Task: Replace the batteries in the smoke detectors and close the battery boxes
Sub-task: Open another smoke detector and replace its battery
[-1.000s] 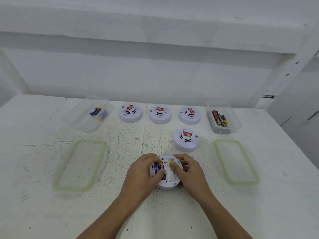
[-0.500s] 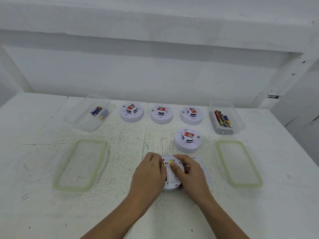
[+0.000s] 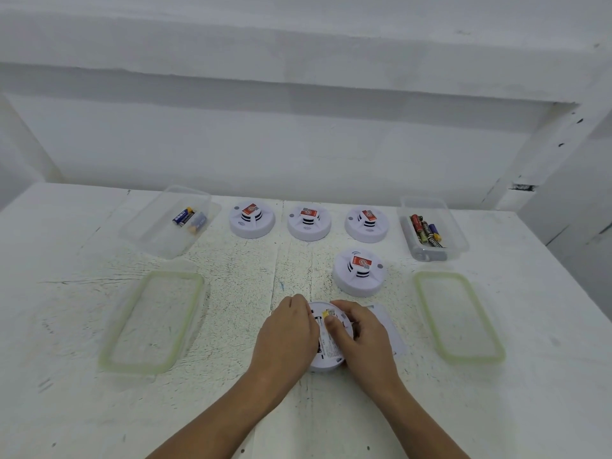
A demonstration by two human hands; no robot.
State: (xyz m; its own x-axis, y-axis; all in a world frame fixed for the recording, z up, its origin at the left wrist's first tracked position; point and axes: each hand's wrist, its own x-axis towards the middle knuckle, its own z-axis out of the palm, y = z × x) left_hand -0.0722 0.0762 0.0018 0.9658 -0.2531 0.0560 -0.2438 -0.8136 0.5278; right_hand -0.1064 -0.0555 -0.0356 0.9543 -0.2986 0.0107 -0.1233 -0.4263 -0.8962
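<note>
While the table (image 3: 82, 409) is read as a clock face with the person at 6 o'clock, an upturned smoke detector (image 3: 331, 354) is found just short of 6. It is laid face down so that its back and battery bay are turned upward. It is steadied from both sides. The left hand (image 3: 284, 332) is curled over its 9 o'clock rim; the fingertips are hidden, so whether a battery is pinched cannot be told. The right hand (image 3: 361, 336) is wrapped round the 3 o'clock rim, with the thumb (image 3: 331, 321) pressed onto the printed label. A flat white back cover (image 3: 389, 329), as it is judged to be, is laid just beside at 3 o'clock, within reach for refitting.

A row of three smoke detectors (image 3: 309, 221) is set dome-up at 12, and a fourth smoke detector (image 3: 359, 271) nearer, at about 1. A left battery box (image 3: 145, 233) holding a few cells is placed at 10, and a fuller right battery box (image 3: 460, 233) at 2. Each is left uncovered for reaching in, the left lid (image 3: 109, 359) lying flat at 8 and the right lid (image 3: 496, 352) at 4.

Bare tabletop is offered between the left lid and the hands. The far side is closed off by a wall (image 3: 298, 144), and the table's right edge runs just beyond the right lid.
</note>
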